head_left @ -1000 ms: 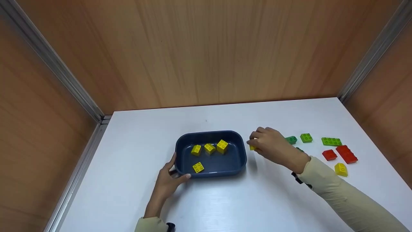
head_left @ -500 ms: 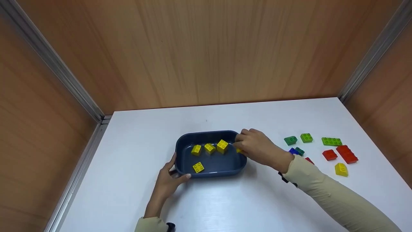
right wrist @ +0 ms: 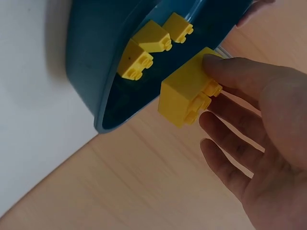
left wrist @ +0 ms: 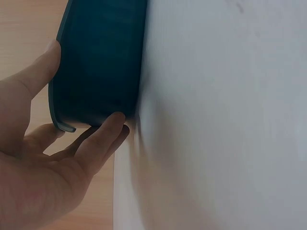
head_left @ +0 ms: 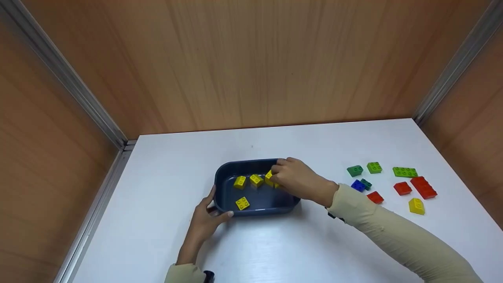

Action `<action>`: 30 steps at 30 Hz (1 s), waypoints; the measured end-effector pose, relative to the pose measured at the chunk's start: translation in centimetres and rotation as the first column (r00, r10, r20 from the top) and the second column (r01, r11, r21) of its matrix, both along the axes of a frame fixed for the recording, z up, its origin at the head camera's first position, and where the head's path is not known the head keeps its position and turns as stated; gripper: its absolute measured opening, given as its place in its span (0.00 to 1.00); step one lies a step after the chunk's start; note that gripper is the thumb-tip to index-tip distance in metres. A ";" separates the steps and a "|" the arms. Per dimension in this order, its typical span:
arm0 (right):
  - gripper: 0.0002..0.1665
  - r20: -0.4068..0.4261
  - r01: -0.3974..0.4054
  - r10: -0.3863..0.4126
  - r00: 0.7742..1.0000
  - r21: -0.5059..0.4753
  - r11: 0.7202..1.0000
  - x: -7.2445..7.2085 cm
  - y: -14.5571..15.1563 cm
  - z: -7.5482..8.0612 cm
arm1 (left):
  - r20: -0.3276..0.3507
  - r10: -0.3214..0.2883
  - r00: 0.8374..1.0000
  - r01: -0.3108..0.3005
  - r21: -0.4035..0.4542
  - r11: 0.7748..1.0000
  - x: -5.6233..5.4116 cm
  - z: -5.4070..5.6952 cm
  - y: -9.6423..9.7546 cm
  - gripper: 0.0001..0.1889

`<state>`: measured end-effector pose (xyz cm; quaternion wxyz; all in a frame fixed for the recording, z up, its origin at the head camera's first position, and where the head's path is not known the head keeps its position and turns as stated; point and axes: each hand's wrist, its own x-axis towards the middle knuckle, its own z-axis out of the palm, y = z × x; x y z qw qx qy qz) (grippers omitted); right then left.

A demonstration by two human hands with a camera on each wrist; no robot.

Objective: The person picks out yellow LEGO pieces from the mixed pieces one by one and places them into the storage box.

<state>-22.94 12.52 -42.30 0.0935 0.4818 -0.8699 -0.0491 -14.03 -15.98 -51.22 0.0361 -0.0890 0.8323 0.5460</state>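
In the head view, a dark blue dish (head_left: 271,203) stands on the white table with several yellow building bricks (head_left: 242,203) inside. My left hand (head_left: 204,222) grips its near left corner. The left wrist view shows that thumb on the rim and the fingers against the outer wall (left wrist: 100,72). Over the dish's right part is my right hand (head_left: 300,179), pinching a yellow building brick (right wrist: 184,86) between thumb and fingers. That brick's studs face the palm, and in the head view the hand mostly hides it. Three bricks (right wrist: 152,36) line the dish's far side.
Loose bricks lie on the table to the right: green (head_left: 355,170), light green (head_left: 374,168), a long light green one (head_left: 405,172), blue (head_left: 358,185), several red (head_left: 423,188) and a yellow one (head_left: 416,206). A wooden panel (head_left: 267,67) rises behind the table.
My right hand has moved left with the yellow brick, from beside the dish to over its inside. Blue and red bricks on the table have come into view. The left hand stays put.
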 end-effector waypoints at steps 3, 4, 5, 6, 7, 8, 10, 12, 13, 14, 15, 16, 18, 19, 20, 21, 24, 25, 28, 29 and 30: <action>0.14 0.000 -0.016 0.016 1.000 0.009 1.000 -0.2 -0.6 -0.2 | -0.003 -0.002 1.000 0.002 0.000 1.000 -0.1 0.0 0.0 0.53; 0.14 0.000 -0.020 0.020 1.000 0.010 1.000 -0.3 -0.8 -0.3 | -0.005 -0.003 1.000 0.003 -0.001 1.000 -0.1 0.0 0.0 0.53; 0.14 0.005 -0.021 0.021 1.000 0.012 1.000 -0.4 -1.1 -0.4 | -0.007 -0.004 1.000 0.004 -0.001 1.000 -0.1 0.0 0.0 0.53; 0.14 0.009 -0.020 0.020 1.000 0.016 1.000 -0.4 -1.3 -0.5 | -0.009 -0.006 1.000 0.006 -0.003 1.000 -0.1 0.0 0.0 0.53; 0.14 0.014 -0.020 0.020 1.000 0.021 1.000 -0.5 -1.5 -0.5 | -0.009 -0.007 1.000 0.007 -0.004 1.000 -0.1 0.0 0.0 0.53; 0.14 0.016 -0.020 0.019 1.000 0.026 0.999 -0.5 -1.7 -0.6 | -0.010 -0.007 1.000 0.007 -0.003 1.000 -0.1 0.0 0.0 0.53; 0.15 0.026 -0.017 0.016 1.000 0.040 0.999 -0.6 -2.1 -0.7 | -0.008 -0.007 1.000 0.007 0.001 1.000 -0.1 0.1 0.0 0.53; 0.16 0.040 -0.016 0.013 0.999 0.061 0.998 -0.7 -2.5 -0.7 | -0.006 -0.006 1.000 0.006 0.004 1.000 0.0 0.1 0.0 0.53; 0.16 0.048 -0.017 0.014 0.999 0.072 0.997 -0.8 -2.7 -0.8 | -0.005 -0.006 1.000 0.006 0.006 1.000 0.0 0.1 0.0 0.53; 0.16 0.055 -0.018 0.013 0.998 0.083 0.996 -0.8 -2.9 -0.9 | -0.005 -0.006 1.000 0.006 0.008 1.000 0.0 0.1 0.0 0.53; 0.16 0.066 -0.017 0.011 0.998 0.092 0.996 -0.9 -3.1 -0.9 | -0.004 -0.005 1.000 0.005 0.006 1.000 0.0 0.1 0.0 0.53; 0.16 0.076 -0.018 0.010 0.997 0.098 0.995 -0.9 -3.2 -0.9 | -0.005 -0.006 1.000 0.006 0.006 1.000 0.0 0.1 0.0 0.53; 0.15 0.093 -0.021 0.011 0.996 0.108 0.994 -1.1 -3.5 -1.0 | -0.003 -0.008 1.000 0.008 0.006 1.000 0.0 0.1 0.0 0.53; 0.14 0.100 -0.024 0.013 0.995 0.110 0.994 -1.1 -3.7 -1.0 | -0.001 -0.007 1.000 0.007 0.007 1.000 0.0 0.1 0.0 0.53; 0.14 0.106 -0.028 0.016 0.994 0.112 0.993 -1.2 -3.8 -1.0 | 0.001 -0.008 1.000 0.008 0.009 1.000 0.0 0.1 -0.1 0.53; 0.13 0.112 -0.031 0.018 0.993 0.114 0.993 -1.2 -3.9 -1.0 | 0.002 -0.008 1.000 0.008 0.010 1.000 -0.1 0.0 -0.1 0.53; 0.13 0.111 -0.040 0.024 0.994 0.145 0.989 -1.2 -4.4 -0.9 | 0.004 -0.010 1.000 0.010 0.014 1.000 0.0 0.0 -0.2 0.54; 0.13 0.105 -0.042 0.025 0.994 0.157 0.987 -1.2 -4.5 -0.9 | 0.005 -0.009 1.000 0.009 0.016 1.000 0.0 -0.1 -0.1 0.54; 0.14 0.091 -0.047 0.030 0.995 0.193 0.980 -1.2 -4.9 -1.1 | 0.007 -0.004 1.000 0.004 0.024 1.000 -0.1 -0.1 -0.1 0.54; 0.14 0.088 -0.051 0.035 0.996 0.198 0.979 -1.2 -5.1 -1.2 | 0.003 -0.004 1.000 0.004 0.021 1.000 -0.1 -0.1 0.0 0.54; 0.14 0.084 -0.055 0.039 0.996 0.202 0.978 -1.2 -5.2 -1.3 | 0.004 -0.001 1.000 0.001 0.022 1.000 -0.1 -0.1 0.0 0.53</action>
